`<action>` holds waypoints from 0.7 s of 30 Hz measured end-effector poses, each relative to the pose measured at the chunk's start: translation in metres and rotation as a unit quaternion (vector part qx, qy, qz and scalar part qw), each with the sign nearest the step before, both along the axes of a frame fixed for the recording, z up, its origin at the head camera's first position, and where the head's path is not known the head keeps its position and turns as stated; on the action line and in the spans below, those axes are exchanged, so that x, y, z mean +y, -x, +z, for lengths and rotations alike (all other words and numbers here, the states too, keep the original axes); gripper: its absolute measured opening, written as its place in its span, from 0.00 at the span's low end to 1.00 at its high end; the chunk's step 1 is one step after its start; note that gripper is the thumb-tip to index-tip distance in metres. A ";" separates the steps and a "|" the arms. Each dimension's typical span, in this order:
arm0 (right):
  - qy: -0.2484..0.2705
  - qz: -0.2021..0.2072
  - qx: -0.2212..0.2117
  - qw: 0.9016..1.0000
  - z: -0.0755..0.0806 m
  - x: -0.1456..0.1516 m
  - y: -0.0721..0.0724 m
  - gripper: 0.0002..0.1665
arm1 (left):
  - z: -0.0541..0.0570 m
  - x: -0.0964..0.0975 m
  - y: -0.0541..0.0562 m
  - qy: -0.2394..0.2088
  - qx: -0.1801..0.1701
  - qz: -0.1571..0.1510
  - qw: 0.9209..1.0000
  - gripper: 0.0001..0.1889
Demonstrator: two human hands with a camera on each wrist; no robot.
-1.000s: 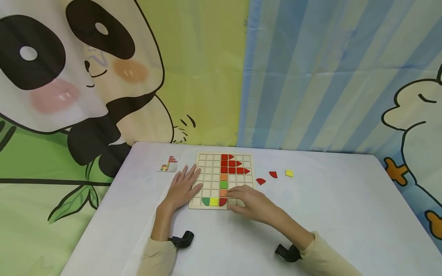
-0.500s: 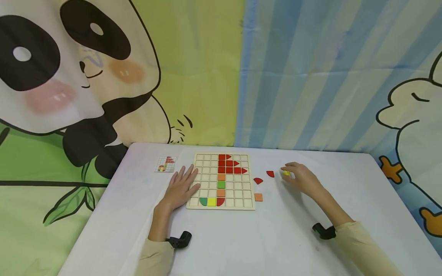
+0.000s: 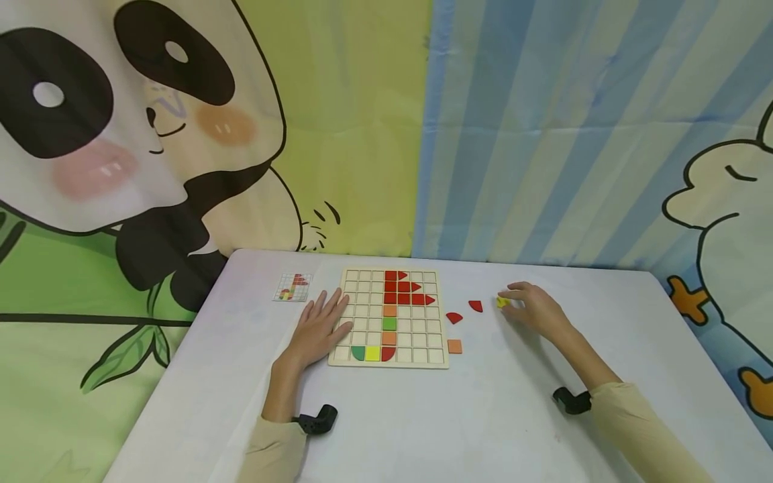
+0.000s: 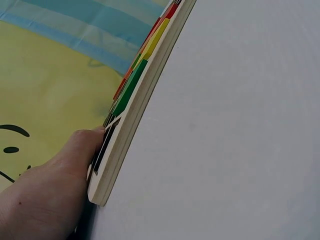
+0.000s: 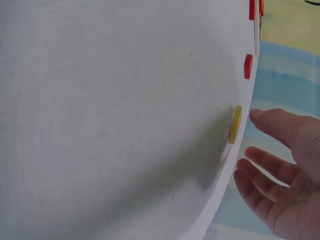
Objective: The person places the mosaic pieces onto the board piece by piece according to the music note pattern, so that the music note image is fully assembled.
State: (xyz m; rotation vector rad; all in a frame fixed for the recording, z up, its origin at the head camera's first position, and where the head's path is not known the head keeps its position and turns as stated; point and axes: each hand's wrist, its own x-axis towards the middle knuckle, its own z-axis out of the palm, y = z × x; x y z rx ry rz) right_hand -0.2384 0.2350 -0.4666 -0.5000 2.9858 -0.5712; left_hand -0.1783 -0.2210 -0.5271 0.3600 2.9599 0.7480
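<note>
A wooden grid board (image 3: 419,325) lies on the table, with red squares and points, orange and green squares, and a bottom row of green, yellow and red tiles in its cells. My left hand (image 3: 314,332) rests on its left side with fingers spread; in the left wrist view the thumb touches the board's edge (image 4: 131,115). To the right of the board, my right hand (image 3: 534,310) is at a yellow square tile (image 3: 502,302). The right wrist view has thumb and fingers apart, close to the yellow tile (image 5: 235,125), which lies on the table.
Two red quarter-round tiles (image 3: 454,317) lie between the board and my right hand. An orange square tile (image 3: 455,347) is by the board's lower right edge. A small pattern card (image 3: 292,287) lies left of the board. A printed curtain (image 3: 513,134) hangs behind the table.
My right hand has moved from the board's lower right over to the yellow tile, leaving the orange tile in sight beside the board. My left hand stays on the board.
</note>
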 end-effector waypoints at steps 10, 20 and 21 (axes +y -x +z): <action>-0.006 0.019 0.001 1.000 -0.006 0.004 0.003 0.20 | 0.000 0.001 0.001 0.006 0.001 0.000 1.000 0.36; -0.014 0.079 0.037 0.996 -0.007 0.006 0.009 0.11 | 0.000 0.001 0.001 0.007 0.002 0.002 1.000 0.36; -0.012 0.084 0.040 0.996 -0.007 0.007 0.010 0.10 | 0.000 0.001 0.000 0.006 0.003 0.003 1.000 0.36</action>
